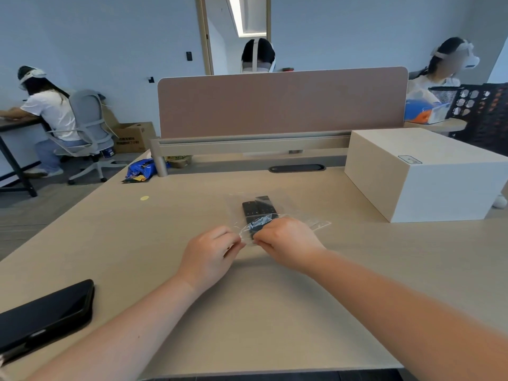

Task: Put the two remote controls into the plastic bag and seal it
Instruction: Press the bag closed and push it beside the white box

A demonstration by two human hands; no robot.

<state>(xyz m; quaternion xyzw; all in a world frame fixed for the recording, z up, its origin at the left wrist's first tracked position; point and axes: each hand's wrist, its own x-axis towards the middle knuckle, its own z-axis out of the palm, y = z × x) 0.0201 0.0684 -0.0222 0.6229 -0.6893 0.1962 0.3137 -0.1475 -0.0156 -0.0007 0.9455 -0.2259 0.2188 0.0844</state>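
A clear plastic bag (286, 206) lies on the light wooden desk (275, 312) in front of me. Two black remote controls (257, 211) lie side by side inside it, their near ends hidden behind my fingers. My left hand (210, 253) pinches the bag's near edge between thumb and fingers. My right hand (286, 240) pinches the same edge right beside it, the fingertips of both hands almost touching. Part of the bag's edge strip sticks out to the right of my right hand.
A black phone (46, 316) lies at the desk's near left. A large white box (423, 171) stands at the right. A brown divider panel (280, 101) closes the far edge, with blue snack packets (141, 167) at its left end. Other people sit beyond.
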